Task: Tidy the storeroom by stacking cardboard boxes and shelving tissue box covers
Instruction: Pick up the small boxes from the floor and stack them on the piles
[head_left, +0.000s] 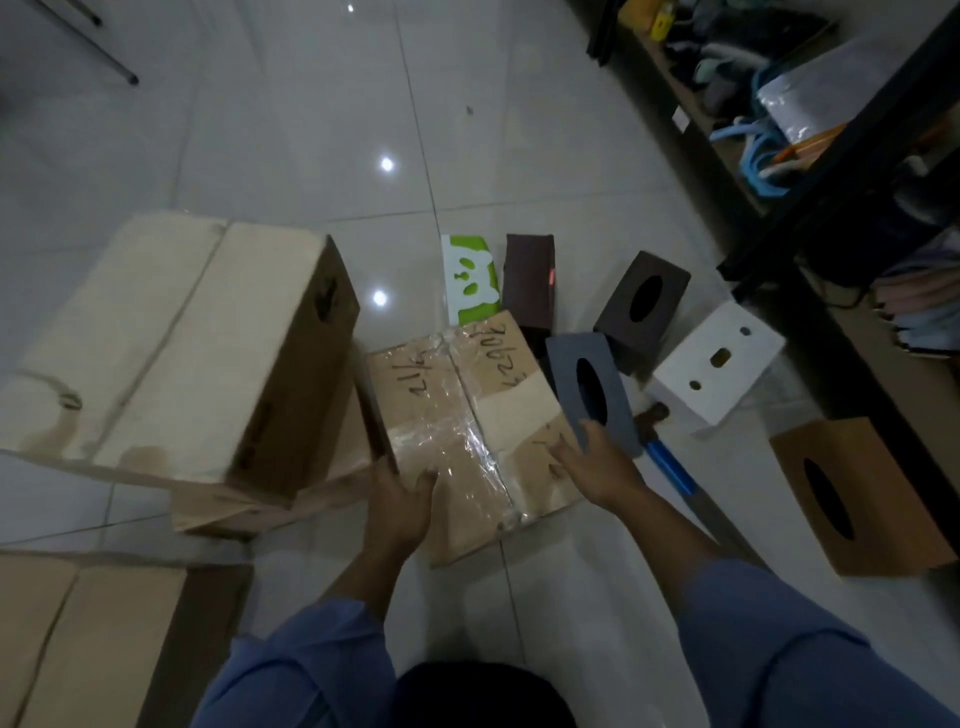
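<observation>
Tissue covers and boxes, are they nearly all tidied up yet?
Not nearly. Done: one big box sits on a lower box. In hand: the right hand holds the grey cover; the left hand is on the taped box. To do: the long brown cover, square brown cover, white box and wooden cover lie on the floor.

The location was a storeroom. Several cardboard boxes stood on a glossy tiled floor from 7 to 10 o'clock. A dark metal shelving rack at 2 o'clock carried wrapped bundles and folded fabrics.
</observation>
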